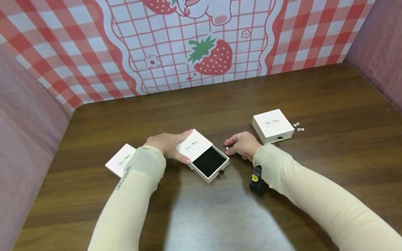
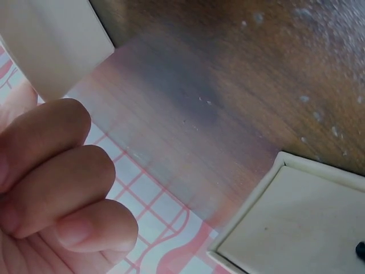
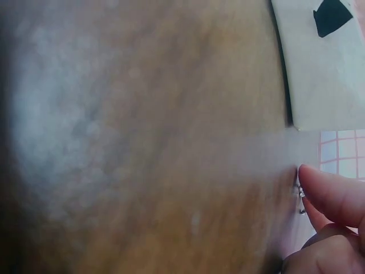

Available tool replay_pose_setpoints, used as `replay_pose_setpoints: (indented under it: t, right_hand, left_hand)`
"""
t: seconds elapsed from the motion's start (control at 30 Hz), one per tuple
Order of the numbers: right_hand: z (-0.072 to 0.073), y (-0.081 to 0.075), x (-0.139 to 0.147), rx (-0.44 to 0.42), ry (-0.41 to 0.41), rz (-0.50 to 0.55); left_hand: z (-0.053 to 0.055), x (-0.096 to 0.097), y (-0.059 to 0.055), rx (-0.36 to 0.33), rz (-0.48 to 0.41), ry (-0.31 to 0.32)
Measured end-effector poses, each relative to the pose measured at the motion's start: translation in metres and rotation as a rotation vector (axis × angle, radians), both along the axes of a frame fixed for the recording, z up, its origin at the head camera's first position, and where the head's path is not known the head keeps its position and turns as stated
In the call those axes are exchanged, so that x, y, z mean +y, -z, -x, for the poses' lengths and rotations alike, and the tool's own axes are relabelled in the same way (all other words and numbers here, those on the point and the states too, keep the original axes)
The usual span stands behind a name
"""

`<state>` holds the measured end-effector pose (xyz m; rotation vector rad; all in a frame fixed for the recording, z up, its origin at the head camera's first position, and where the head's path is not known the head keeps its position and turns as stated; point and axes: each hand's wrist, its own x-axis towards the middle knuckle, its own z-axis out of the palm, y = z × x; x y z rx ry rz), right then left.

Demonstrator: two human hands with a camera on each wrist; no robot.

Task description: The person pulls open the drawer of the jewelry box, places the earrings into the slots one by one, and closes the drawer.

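Note:
My left hand [image 1: 167, 145] grips the sleeve of a white jewellery box [image 1: 195, 143] in the middle of the table, thumb on the near side and fingers on the far side. Its drawer is pulled partway out and shows a black pad [image 1: 209, 162]. Just right of the drawer, my right hand [image 1: 244, 145] pinches small silvery earrings [image 1: 227, 148] between thumb and index finger. The right wrist view also shows the earrings [image 3: 302, 200] at the fingertips, too small to make out fully. In the left wrist view, the other left fingers [image 2: 74, 171] are curled.
Another white box [image 1: 119, 160] lies left, partly hidden by my left sleeve. A third white box [image 1: 271, 125] stands right of my right hand, with small shiny earrings [image 1: 298, 127] beside it. A strawberry-patterned cloth [image 1: 203, 48] hangs behind the brown table [image 1: 181, 106].

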<state>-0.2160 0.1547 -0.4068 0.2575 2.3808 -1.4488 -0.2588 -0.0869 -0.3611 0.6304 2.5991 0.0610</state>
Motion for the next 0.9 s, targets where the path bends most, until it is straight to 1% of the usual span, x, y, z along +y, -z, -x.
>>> replay_pose_setpoints:
  t: [0.27, 0.43, 0.57, 0.77, 0.9]
  right_hand:
    - [-0.0004, -0.0008, -0.0019, 0.012, -0.020, -0.042]
    - [0.0006, 0.0006, -0.0014, 0.001, -0.018, -0.034]
    - [0.0009, 0.0015, -0.0008, 0.008, -0.022, -0.034]
    - [0.0009, 0.0010, -0.0003, 0.021, -0.054, -0.064]
    - [0.0007, 0.0000, -0.0004, 0.010, -0.062, -0.057]
  left_hand:
    - [-0.0021, 0.0004, -0.0028, -0.003, -0.005, -0.001]
    - [-0.0040, 0.0009, -0.0032, -0.007, -0.017, -0.005]
    - [-0.0037, 0.0015, -0.0030, -0.008, -0.018, -0.003]
    - [-0.0017, 0.0011, -0.0005, -0.012, -0.020, 0.000]
    - [-0.0016, 0.0003, -0.0003, -0.012, -0.022, 0.000]
